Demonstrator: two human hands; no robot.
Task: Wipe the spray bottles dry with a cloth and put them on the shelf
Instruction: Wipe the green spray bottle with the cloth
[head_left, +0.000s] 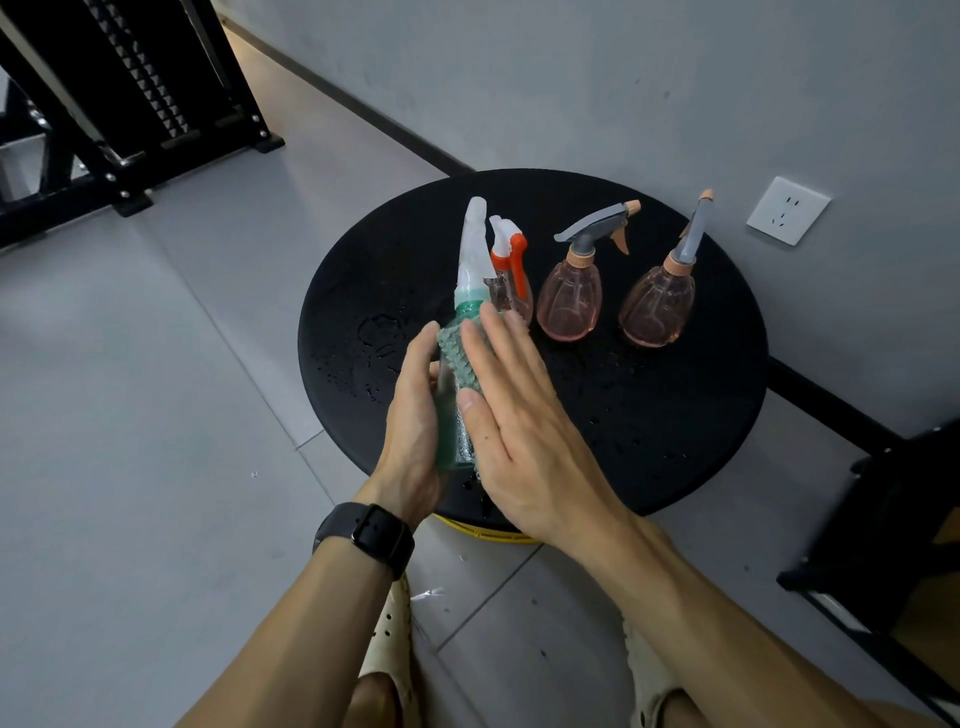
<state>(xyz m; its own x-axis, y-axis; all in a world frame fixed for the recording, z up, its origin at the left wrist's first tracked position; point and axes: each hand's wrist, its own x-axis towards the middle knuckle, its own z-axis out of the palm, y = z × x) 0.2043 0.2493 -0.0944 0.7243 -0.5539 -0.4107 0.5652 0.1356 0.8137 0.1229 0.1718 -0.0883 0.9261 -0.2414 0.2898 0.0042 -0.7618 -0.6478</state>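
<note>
green spray bottle (451, 415): translucent, white trigger head, upright above wet black round table (675, 415) | left hand (415, 415) curls round body | right hand (519, 426) flat, fingers straight, presses teal cloth (460, 358) on it | lower body hidden by hands | 3 pink bottles behind.

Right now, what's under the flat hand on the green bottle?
Under the right hand lies a bumpy green cloth, pressed against the green bottle. The left hand holds the bottle. How far the cloth reaches under the palm is hidden.
</note>
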